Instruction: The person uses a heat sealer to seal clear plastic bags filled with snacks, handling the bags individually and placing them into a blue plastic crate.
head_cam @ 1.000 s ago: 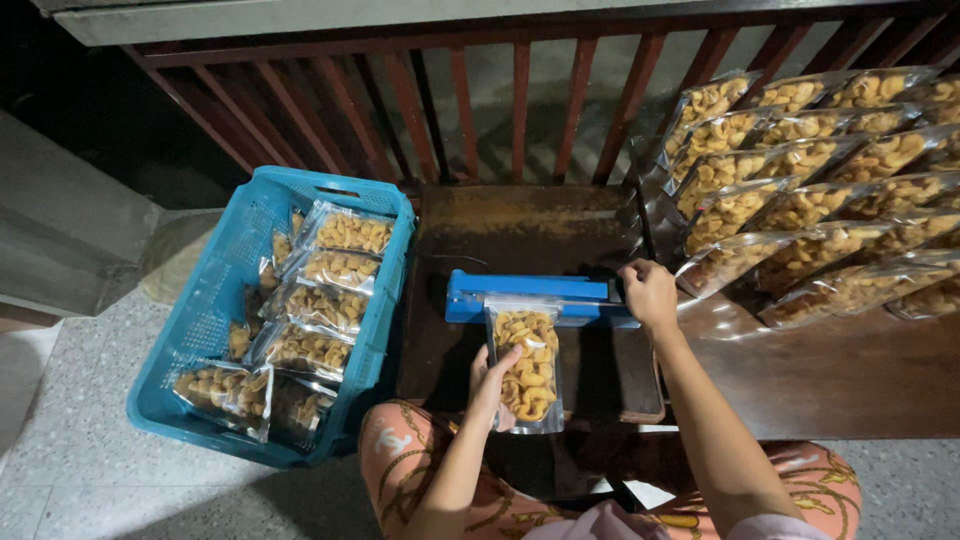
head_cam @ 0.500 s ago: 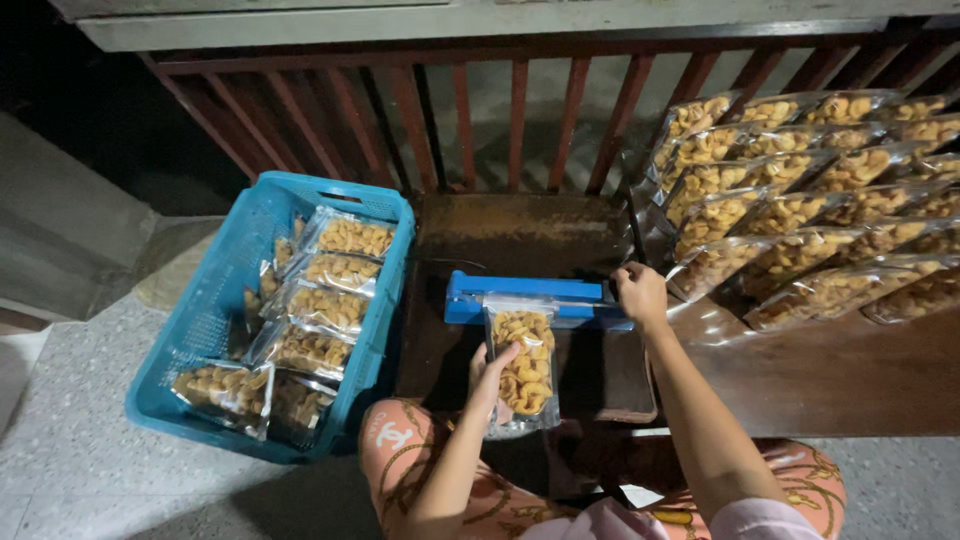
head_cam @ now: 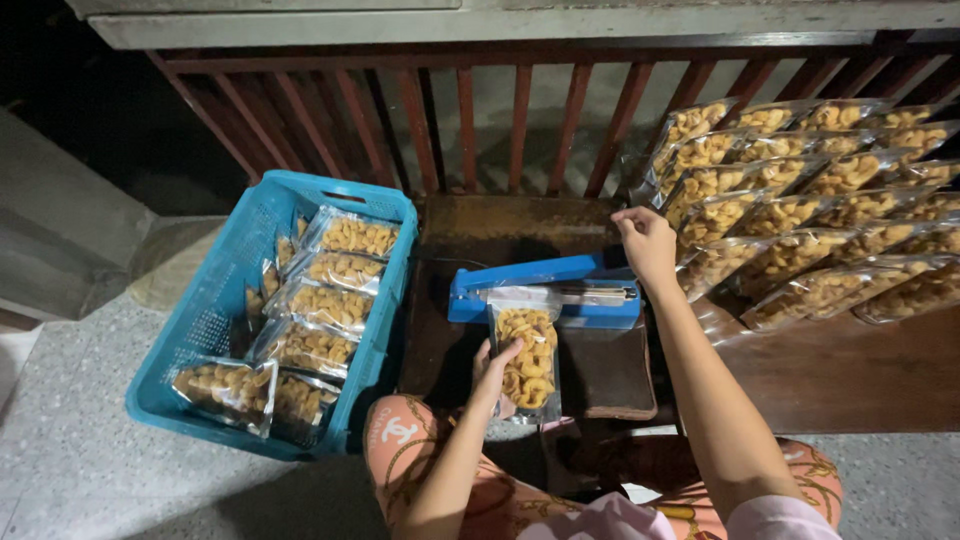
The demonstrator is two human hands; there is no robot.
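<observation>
Clear snack bag (head_cam: pixel 528 352), grasped by the left hand (head_cam: pixel 494 366), is laid in the blue sealer (head_cam: pixel 545 289), its lever raised in the right hand (head_cam: pixel 647 243); pressing down seems next.

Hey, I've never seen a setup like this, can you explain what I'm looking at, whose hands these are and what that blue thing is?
The single picture comes from a camera worn on a person's head, looking down at their own bare hands. The left hand holds a clear plastic bag of yellow snack pieces, its top laid in a long blue bar-shaped sealing machine on a dark wooden table. The right hand grips the machine's raised arm at its end. Rows of similar filled bags lie on the table at the right. A blue plastic crate on the floor holds more bags.
</observation>
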